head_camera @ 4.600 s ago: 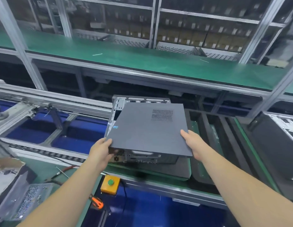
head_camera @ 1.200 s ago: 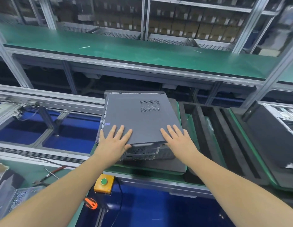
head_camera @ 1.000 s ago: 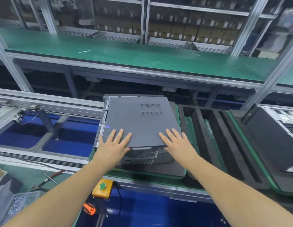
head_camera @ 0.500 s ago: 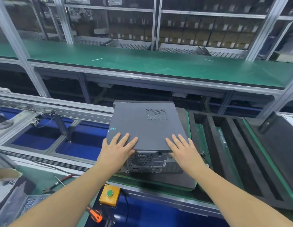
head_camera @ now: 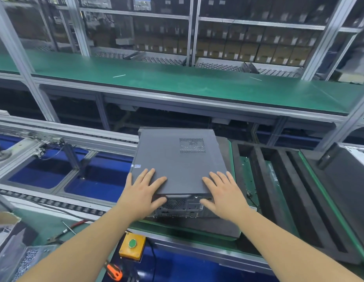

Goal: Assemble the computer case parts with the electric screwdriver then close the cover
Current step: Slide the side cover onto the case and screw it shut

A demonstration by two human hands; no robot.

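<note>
A dark grey computer case [head_camera: 183, 206] lies flat on a black foam pallet [head_camera: 217, 228] on the conveyor. Its grey cover [head_camera: 177, 161], with a perforated vent near the far right corner, lies flat on top of the case. My left hand [head_camera: 143, 193] presses flat on the cover's near left corner, fingers straight and spread, thumb over the rear edge. My right hand [head_camera: 222, 195] presses flat on the near right corner in the same way. The case's rear panel with ports shows between my hands. The electric screwdriver's orange grip [head_camera: 114, 272] lies at the bottom edge.
A yellow box with a green button [head_camera: 132, 246] sits below the conveyor edge. Pliers [head_camera: 69, 231] lie on the green bench at left, beside a tray of screws [head_camera: 24, 263]. Black foam slots [head_camera: 288, 190] and another case [head_camera: 347, 180] stand to the right. A green shelf [head_camera: 177, 80] runs behind.
The cover went from held tilted above the case to lying flat on it. Both hands moved from gripping its edges to pressing flat, and the cover slid slightly forward, away from me.
</note>
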